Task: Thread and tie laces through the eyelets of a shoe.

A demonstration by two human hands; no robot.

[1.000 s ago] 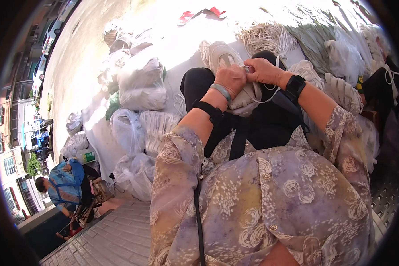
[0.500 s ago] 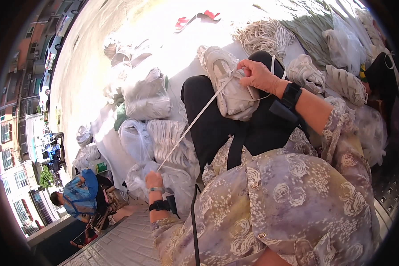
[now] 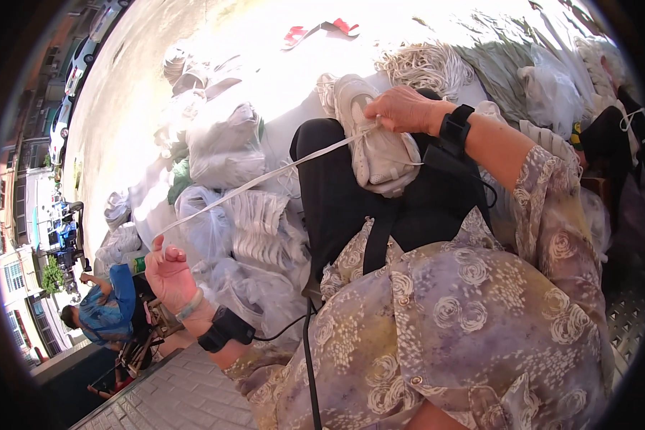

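Just over the pale shoe (image 3: 385,163): right hand (image 3: 405,111), thumb and fingers pressed together, pinching a white lace (image 3: 297,162) close to the upper. Left hand (image 3: 170,276) is raised well out to the left, fingers part curled, lace end at the fingertips; can't tell if it's pinched or only touching. Lace spans the 2 hands in a shallow bow, so not fully taut. Shoe rests on the black trousers (image 3: 322,193), between the knees.

Handling, my read: lace is light, limp, maybe slippery; best pinched near its end and close to the shoe. Shoe likely light too, soft upper, stiffer sole, not fragile; steady it by the sides.

Farther out: clear plastic bags (image 3: 204,209) left of the knees, heap of loose pale laces (image 3: 428,68) beyond the right hand, 1 person in blue (image 3: 107,312) far left.
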